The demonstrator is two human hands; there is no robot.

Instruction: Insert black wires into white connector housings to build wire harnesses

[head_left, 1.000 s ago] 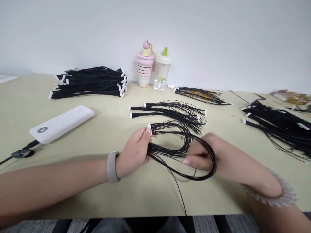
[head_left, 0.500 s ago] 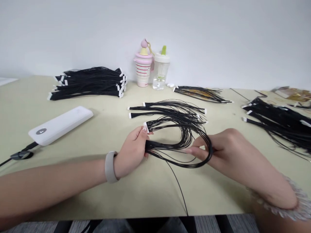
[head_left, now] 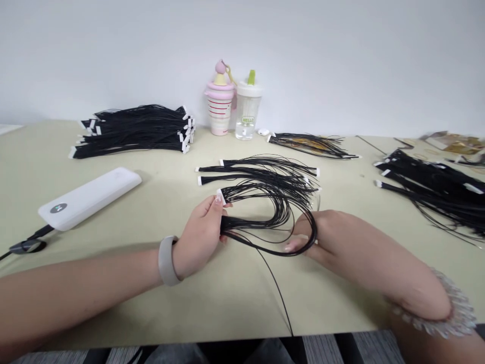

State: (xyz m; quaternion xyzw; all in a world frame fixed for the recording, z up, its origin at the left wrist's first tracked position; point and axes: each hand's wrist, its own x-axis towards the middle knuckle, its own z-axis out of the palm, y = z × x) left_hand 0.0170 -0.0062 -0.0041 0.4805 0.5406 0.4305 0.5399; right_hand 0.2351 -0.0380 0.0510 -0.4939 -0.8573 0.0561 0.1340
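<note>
A: Where is the wire bundle [head_left: 242,223]?
B: In front of the person, above the table [head_left: 170,316], its black wires curved round into a loop that opens toward the left hand [head_left: 200,235].
A: How do the hands stand?
B: The left pinches the bundle between thumb and fingers, close to a white connector [head_left: 221,196]. The right hand [head_left: 337,247] has its fingers curled at the loop's far right; I cannot tell whether they grip a wire.
A: What is near them?
B: One thin wire [head_left: 279,289] runs from below the bundle to the table's near edge. Just behind the loop lie more bundles [head_left: 242,178] with white ends.
A: And farther out?
B: A white device [head_left: 91,198] and a black stack [head_left: 132,131] at left, a pink cup [head_left: 220,111] beside a clear cup [head_left: 248,111] by the wall, and a dark heap [head_left: 435,189] of wires at right.
</note>
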